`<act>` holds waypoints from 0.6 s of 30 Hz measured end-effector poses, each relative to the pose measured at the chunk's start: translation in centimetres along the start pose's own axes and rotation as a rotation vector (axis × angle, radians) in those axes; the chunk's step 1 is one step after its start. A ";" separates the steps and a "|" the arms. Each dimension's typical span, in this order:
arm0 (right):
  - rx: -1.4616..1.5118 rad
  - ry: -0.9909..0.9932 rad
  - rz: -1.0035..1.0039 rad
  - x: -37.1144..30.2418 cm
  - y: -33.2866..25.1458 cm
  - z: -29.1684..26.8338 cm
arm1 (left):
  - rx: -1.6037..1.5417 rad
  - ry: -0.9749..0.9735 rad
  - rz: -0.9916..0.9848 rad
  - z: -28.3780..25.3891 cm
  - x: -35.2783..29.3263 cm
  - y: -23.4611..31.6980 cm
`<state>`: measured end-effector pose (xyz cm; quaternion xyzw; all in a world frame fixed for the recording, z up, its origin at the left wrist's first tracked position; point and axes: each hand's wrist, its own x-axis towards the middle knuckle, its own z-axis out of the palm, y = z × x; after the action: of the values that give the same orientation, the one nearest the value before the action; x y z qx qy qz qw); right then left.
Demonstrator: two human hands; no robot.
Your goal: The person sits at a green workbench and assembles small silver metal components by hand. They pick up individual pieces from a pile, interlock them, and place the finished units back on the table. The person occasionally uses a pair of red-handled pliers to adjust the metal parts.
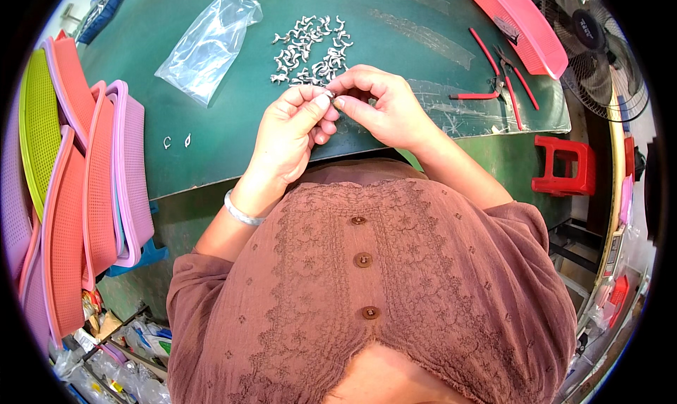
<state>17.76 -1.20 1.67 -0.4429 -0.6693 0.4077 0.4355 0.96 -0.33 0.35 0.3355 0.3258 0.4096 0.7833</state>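
My left hand [295, 125] and my right hand [377, 106] meet over the near edge of the green table [211, 143]. Between their thumbs and fingertips they pinch a small metal piece [330, 94], mostly covered by the fingers. Just beyond my hands lies a loose pile of small curved silvery metal pieces [310, 48]. Two small pieces lie apart at the left: an open ring-shaped one [167, 142] and a narrow one [187, 140].
A clear plastic bag [210, 48] lies left of the pile. Red-handled pliers [501, 83] rest at the right, near a pink basket [518, 27] and a black fan [589, 37]. Stacked plastic baskets [99, 171] stand at the left. A red stool [564, 166] is beyond the table's right edge.
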 end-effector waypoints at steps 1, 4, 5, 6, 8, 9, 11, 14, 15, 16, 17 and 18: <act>-0.004 -0.004 -0.001 0.0 0.0 0.0 | 0.001 -0.002 0.009 0.0 0.0 0.0; 0.033 0.006 0.001 -0.1 0.0 0.1 | 0.009 -0.004 0.033 0.1 -0.1 -0.2; 0.049 0.009 -0.002 -0.1 0.1 0.1 | 0.015 -0.002 0.040 0.0 -0.1 -0.2; 0.065 0.011 -0.005 -0.1 0.1 0.1 | 0.021 0.000 0.047 0.0 -0.1 -0.3; 0.043 0.025 -0.021 -0.1 0.3 0.1 | 0.043 0.007 0.053 0.0 -0.1 -0.3; 0.006 0.035 -0.034 -0.1 0.5 0.0 | 0.054 0.011 0.057 0.0 -0.2 -0.3; -0.090 0.064 -0.063 -0.1 1.0 -0.1 | 0.052 0.017 0.063 -0.3 -0.3 -0.1; -0.270 0.096 -0.107 0.1 1.6 -0.2 | -0.015 0.034 0.066 -1.1 -0.4 0.2; -0.332 0.088 -0.117 0.1 1.7 -0.2 | -0.048 0.041 0.065 -1.4 -0.5 0.4; -0.393 0.077 -0.129 0.1 1.7 -0.2 | -0.047 0.058 0.067 -1.7 -0.6 0.4; -0.441 0.062 -0.148 0.2 1.7 -0.1 | -0.045 0.074 0.069 -2.0 -0.7 0.5; -0.489 0.047 -0.168 0.2 1.6 0.1 | -0.044 0.090 0.070 -2.3 -0.8 0.6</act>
<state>18.04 -0.52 0.18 -0.4872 -0.7721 0.1860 0.3632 -1.43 -0.20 -0.26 0.3106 0.3397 0.4587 0.7600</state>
